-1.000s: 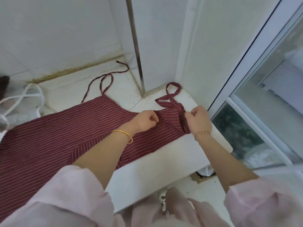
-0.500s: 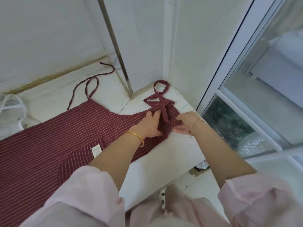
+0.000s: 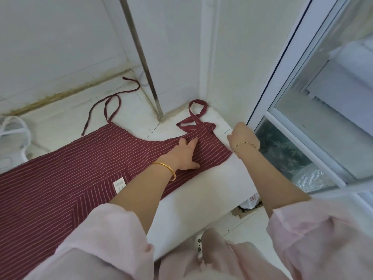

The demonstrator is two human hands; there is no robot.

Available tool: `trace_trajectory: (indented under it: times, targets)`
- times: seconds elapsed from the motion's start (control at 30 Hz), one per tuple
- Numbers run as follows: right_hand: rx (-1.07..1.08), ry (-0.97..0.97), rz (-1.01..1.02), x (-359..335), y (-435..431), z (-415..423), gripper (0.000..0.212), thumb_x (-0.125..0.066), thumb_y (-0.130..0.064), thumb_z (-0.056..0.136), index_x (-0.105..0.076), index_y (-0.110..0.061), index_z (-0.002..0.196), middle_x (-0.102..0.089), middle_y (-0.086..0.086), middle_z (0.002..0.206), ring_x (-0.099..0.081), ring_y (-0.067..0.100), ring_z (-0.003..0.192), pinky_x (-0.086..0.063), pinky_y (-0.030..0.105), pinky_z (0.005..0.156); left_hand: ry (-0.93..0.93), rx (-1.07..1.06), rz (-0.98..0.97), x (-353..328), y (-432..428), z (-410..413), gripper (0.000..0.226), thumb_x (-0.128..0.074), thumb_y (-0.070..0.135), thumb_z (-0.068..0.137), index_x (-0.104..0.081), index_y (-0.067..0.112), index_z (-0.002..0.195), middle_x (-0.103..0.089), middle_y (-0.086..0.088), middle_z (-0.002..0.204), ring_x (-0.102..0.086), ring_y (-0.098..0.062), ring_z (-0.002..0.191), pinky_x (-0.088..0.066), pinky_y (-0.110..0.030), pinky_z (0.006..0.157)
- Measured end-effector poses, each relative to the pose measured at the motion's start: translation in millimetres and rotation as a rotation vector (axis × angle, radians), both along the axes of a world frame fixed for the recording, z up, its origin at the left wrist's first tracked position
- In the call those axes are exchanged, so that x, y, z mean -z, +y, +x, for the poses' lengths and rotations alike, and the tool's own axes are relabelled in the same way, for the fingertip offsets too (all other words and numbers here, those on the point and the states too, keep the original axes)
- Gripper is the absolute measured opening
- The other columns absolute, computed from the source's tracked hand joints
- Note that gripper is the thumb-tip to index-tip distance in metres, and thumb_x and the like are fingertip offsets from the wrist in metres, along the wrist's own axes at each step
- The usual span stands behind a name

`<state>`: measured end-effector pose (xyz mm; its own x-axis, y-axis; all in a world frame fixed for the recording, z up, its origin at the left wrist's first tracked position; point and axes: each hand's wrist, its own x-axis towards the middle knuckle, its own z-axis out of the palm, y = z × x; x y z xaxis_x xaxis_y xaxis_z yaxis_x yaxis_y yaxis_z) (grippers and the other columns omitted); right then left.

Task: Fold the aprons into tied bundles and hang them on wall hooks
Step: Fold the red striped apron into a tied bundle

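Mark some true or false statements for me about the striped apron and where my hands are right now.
1. The left hand lies flat on the red striped apron. True.
2. The apron is already folded into a tied bundle. False: it lies spread out on the white counter.
3. The neck strap lies looped at the apron's far end, near the wall corner. True.
4. The white label is on the neck strap. False: it sits on the apron's body, beside the left forearm.
5. The right hand rests on the apron's middle. False: it is at the apron's right edge.
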<state>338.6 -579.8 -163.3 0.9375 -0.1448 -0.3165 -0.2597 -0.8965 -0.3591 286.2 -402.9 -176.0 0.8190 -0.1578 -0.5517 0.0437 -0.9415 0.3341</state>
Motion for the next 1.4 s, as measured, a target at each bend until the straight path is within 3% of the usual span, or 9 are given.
trace_trajectory:
  times: [0.17, 0.27, 0.33, 0.4, 0.63, 0.73, 0.93, 1.2, 1.4]
  targets:
    - [-0.206, -0.033, 0.22, -6.5, 40.1, 7.5, 0.02, -0.044, -0.01, 0.093, -0.061, 0.0, 0.088, -0.068, 0.013, 0.086, -0.066, 0.027, 0.077, -0.055, 0.041, 0.076, -0.195, -0.257, -0.223, -10.2, 6.5, 10.2, 0.043, -0.058, 0.014, 0.091, -0.047, 0.008, 0.132, -0.057, -0.008, 0.109, -0.055, -0.017, 0.086, -0.046, -0.026, 0.079]
    - [-0.287, 0.015, 0.161, 2.3, 56.0, 0.4, 0.02, -0.048, -0.009, 0.09, -0.051, -0.01, 0.07, -0.055, 0.009, 0.081, -0.055, 0.023, 0.068, -0.048, 0.033, 0.072, -0.355, -0.47, -0.21, -9.9, 13.8, 22.8, 0.031, -0.052, 0.01, 0.091, -0.055, 0.008, 0.122, -0.05, -0.012, 0.124, -0.056, -0.022, 0.099, -0.046, -0.027, 0.089]
    - [-0.311, 0.016, 0.127, 13.5, 57.0, -9.4, 0.007, -0.051, -0.009, 0.09, -0.056, -0.008, 0.095, -0.047, 0.011, 0.11, -0.057, 0.027, 0.086, -0.048, 0.034, 0.083, -0.303, -0.574, -0.235, -8.8, 19.3, 31.9, 0.033, -0.052, 0.015, 0.092, -0.055, 0.011, 0.124, -0.042, -0.012, 0.132, -0.054, -0.027, 0.107, -0.046, -0.032, 0.096]
    - [-0.352, -0.003, 0.106, 25.9, 54.6, -14.2, 0.034, -0.052, -0.007, 0.089, -0.049, -0.008, 0.123, -0.037, 0.013, 0.129, -0.056, 0.032, 0.101, -0.046, 0.038, 0.094, -0.221, -0.62, -0.27, -8.4, 22.9, 40.1, 0.038, -0.056, 0.021, 0.09, -0.054, 0.017, 0.127, -0.045, -0.012, 0.132, -0.055, -0.03, 0.109, -0.046, -0.039, 0.099]
    - [-0.437, 0.009, 0.2, 36.5, 44.8, -15.2, 0.057, -0.052, -0.004, 0.087, -0.041, -0.019, 0.14, -0.039, 0.014, 0.131, -0.046, 0.031, 0.116, -0.039, 0.034, 0.102, -0.029, -0.64, -0.331, -14.4, 8.6, 60.7, 0.053, -0.061, 0.029, 0.07, -0.06, 0.013, 0.121, -0.06, -0.011, 0.115, -0.059, -0.031, 0.106, -0.05, -0.042, 0.093]
    - [-0.466, -0.012, 0.243, 39.8, 39.9, -17.7, 0.056, -0.053, -0.002, 0.086, -0.045, -0.019, 0.138, -0.042, 0.012, 0.129, -0.046, 0.029, 0.117, -0.038, 0.031, 0.103, -0.136, -0.734, -0.658, -41.0, -5.5, 67.4, 0.027, -0.06, 0.006, 0.085, -0.063, 0.01, 0.112, -0.06, -0.001, 0.094, -0.058, -0.016, 0.088, -0.051, -0.026, 0.08]
    - [-0.432, -0.052, 0.248, 42.4, 37.7, -19.9, 0.038, -0.061, -0.003, 0.081, -0.054, -0.012, 0.117, -0.046, 0.009, 0.12, -0.049, 0.026, 0.108, -0.043, 0.033, 0.095, -0.249, -0.941, -1.227, -96.7, -18.5, 87.4, 0.034, -0.049, -0.012, 0.087, -0.055, -0.001, 0.119, -0.06, -0.005, 0.084, -0.056, -0.013, 0.073, -0.047, -0.019, 0.067]
    - [-0.426, -0.042, 0.235, 41.8, 38.7, -18.3, 0.042, -0.06, -0.004, 0.082, -0.053, -0.015, 0.123, -0.045, 0.009, 0.122, -0.049, 0.025, 0.111, -0.043, 0.032, 0.096, -0.096, -0.862, -0.976, -126.0, -11.4, 79.4, 0.028, -0.04, -0.016, 0.08, -0.049, 0.01, 0.083, -0.039, -0.005, 0.072, -0.037, -0.014, 0.06, -0.031, -0.021, 0.048]
    - [-0.423, -0.022, 0.208, 41.8, 39.6, -16.9, 0.043, -0.058, -0.004, 0.083, -0.051, -0.016, 0.124, -0.044, 0.008, 0.122, -0.049, 0.026, 0.109, -0.044, 0.034, 0.096, -0.494, -0.306, 0.121, -124.4, 5.5, 69.7, 0.036, -0.045, -0.005, 0.088, -0.048, 0.001, 0.123, -0.041, -0.017, 0.124, -0.056, -0.031, 0.087, -0.048, -0.034, 0.074]
